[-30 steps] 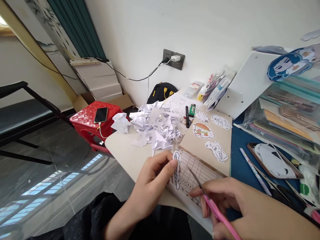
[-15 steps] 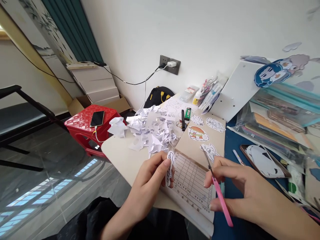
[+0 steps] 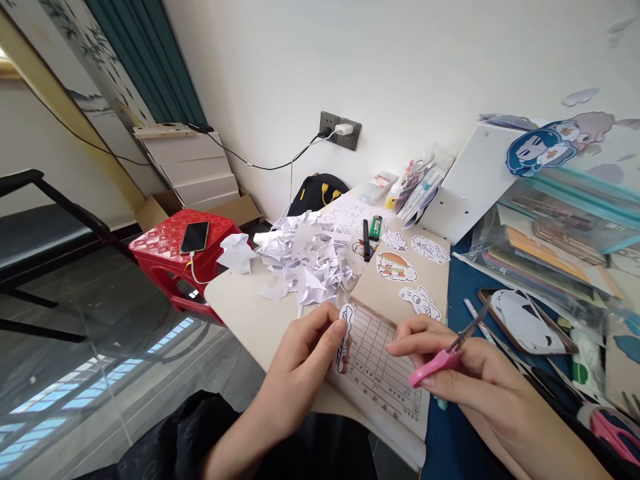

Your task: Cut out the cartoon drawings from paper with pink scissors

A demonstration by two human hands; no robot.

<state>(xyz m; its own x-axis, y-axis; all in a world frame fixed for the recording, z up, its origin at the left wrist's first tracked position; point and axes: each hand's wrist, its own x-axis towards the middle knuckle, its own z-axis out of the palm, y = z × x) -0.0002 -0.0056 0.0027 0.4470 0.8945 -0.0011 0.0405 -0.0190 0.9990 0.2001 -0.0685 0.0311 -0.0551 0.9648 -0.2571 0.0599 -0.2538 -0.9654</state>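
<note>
Between its thumb and fingers, my left hand [image 3: 311, 353] pinches a small paper cutout [image 3: 344, 340] with black outlines. To the right, my right hand [image 3: 450, 367] holds a pair of pink-handled scissors [image 3: 440, 367], their blades turned up and away to the right. Under both hands lies an open notebook page [image 3: 385, 360] with a printed grid. Just beyond it, a tan board [image 3: 365, 290] carries several cutouts, among them an orange-hatted figure [image 3: 396, 267] and an uncoloured drawing [image 3: 420, 301].
A heap of white paper scraps [image 3: 305, 260] covers the table's left part. Beyond the board lie a black cutter [image 3: 367, 240] and a green box [image 3: 376, 228]. At right sit a tray of cutouts [image 3: 525, 320] and pink scissors [image 3: 615, 433]. A phone [image 3: 195, 238] charges on a red stool [image 3: 165, 233].
The scissors have swung round in my right hand, from blades pointing toward the board to blades pointing right. My left hand keeps the cutout in nearly the same place.
</note>
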